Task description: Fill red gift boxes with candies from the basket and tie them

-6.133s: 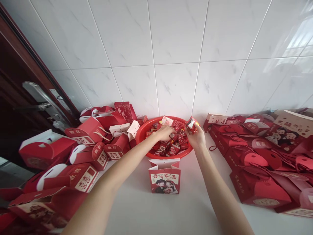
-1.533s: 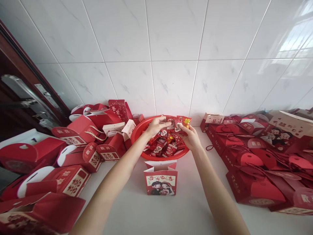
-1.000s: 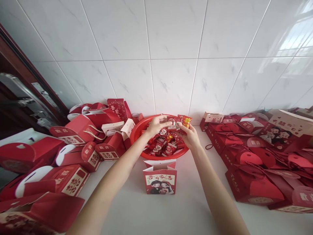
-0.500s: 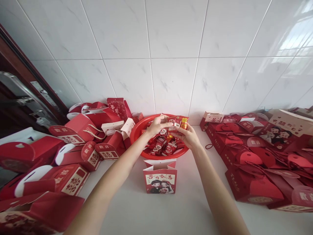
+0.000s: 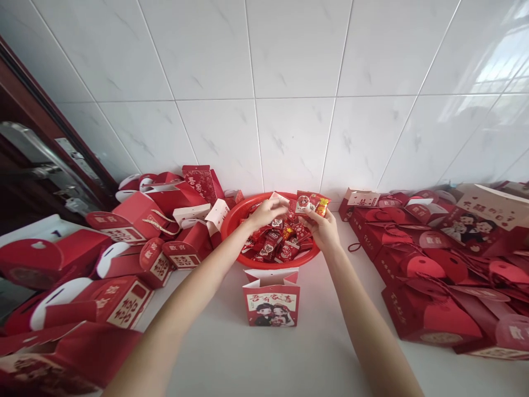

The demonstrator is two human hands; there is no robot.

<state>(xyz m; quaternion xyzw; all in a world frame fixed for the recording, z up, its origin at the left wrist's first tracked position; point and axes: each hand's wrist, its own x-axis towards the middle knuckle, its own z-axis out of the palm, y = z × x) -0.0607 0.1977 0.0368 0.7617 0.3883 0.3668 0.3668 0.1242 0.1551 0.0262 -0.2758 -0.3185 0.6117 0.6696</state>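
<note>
- Red printed packets (image 5: 304,198), one bearing a gold patch, overlap in the right hand (image 5: 326,227), above the right rim of the basket near the surface's back edge.
- The right hand's grip is clamped on these packets, its thumb across their near side.
- The left hand (image 5: 266,214) hangs over the basket's middle, palm down and fingers bent; whether its grip pinches anything cannot be told.
- The red oval plastic basket (image 5: 270,264) sits close to the back edge of the white surface (image 5: 314,353), filled with small glossy red wrapped sweets (image 5: 270,245).
- The small red cardboard box with a cartoon couple on its front (image 5: 271,307) stands upright just in front of the basket, its top unfolded.
- Toward the surface's left side, red cardboard boxes with white flaps (image 5: 142,214) crowd together at various angles, one with a pale rope handle (image 5: 163,225).
- Toward the right side, red cardboard boxes with rounded tops (image 5: 442,320) stand in close rows reaching the back edge.
- A white marbled tile wall (image 5: 289,55) rises behind.
</note>
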